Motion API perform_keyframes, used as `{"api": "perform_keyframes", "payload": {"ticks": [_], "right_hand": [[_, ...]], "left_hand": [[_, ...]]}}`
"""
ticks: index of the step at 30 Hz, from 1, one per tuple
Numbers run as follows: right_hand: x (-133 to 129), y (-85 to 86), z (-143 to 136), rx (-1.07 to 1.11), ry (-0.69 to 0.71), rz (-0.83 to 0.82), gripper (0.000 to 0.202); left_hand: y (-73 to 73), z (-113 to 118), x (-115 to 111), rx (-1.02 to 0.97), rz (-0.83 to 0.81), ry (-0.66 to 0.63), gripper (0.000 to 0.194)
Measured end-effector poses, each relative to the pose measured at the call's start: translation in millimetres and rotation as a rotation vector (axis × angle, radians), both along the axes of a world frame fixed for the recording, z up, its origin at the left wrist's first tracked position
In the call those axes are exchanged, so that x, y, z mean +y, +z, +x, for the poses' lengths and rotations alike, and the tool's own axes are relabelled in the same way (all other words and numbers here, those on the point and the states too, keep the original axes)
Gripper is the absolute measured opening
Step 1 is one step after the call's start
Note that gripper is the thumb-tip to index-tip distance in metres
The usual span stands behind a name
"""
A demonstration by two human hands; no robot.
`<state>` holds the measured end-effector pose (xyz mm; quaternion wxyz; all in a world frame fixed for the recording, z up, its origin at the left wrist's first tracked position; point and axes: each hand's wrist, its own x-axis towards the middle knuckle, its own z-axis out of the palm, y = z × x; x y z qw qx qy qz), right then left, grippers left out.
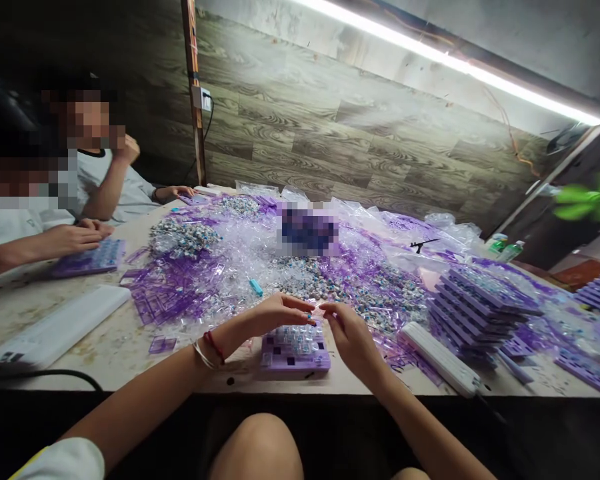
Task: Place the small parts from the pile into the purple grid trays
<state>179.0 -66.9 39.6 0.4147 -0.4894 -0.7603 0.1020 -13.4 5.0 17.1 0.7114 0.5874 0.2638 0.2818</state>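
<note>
Above a purple tray [294,361] with small clear pieces in it, my two hands meet at the fingertips. My left hand [280,315] comes in from the left, its thumb and fingers closed around a tiny blue piece [309,315]. From the right, my right hand [350,331] has thumb and forefinger pinched together beside it; what it holds, if anything, is too small to make out. Just behind the hands lies a heap of small white-and-blue parts [300,277]. A turquoise tool or piece [255,287] rests to the left of it.
Purple trays [480,310] stand stacked at right, beside a white power strip [440,360]. Another long white box [63,323] lies at left, near loose purple plastic pieces [175,290]. Two co-workers sit at left; one has hands [87,235] over a purple tray. A green fan [587,197] blurs at right.
</note>
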Motion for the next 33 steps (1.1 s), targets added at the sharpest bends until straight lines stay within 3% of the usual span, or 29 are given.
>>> {"api": "perform_keyframes", "payload": {"ticks": [3,9,21,25,29,33], "right_hand": [[-11,-5.1,-8,-0.041,0.039,0.038,0.014],[-6,-14.1,-4,-0.030,0.118,0.150,0.013],[-10,-10.2,7,-0.058,0.137,0.204,0.011],[-4,-11.3,16,-0.157,0.088,0.131,0.012],[-1,-12.6,26,-0.352,0.129,-0.014,0.015],[-1,-14.2,25,-0.432,0.154,-0.057,0.017]], "left_hand": [[1.6,1,-2,-0.007,0.041,-0.074,0.046],[0.6,4,-5,-0.010,0.043,-0.138,0.041],[-0.5,13,-16,-0.014,0.041,-0.104,0.038],[-4.9,15,-11,0.028,0.226,0.007,0.038],[-11.1,15,-6,0.111,0.497,0.204,0.022],[-13.9,15,-4,0.176,0.578,0.261,0.019]]}}
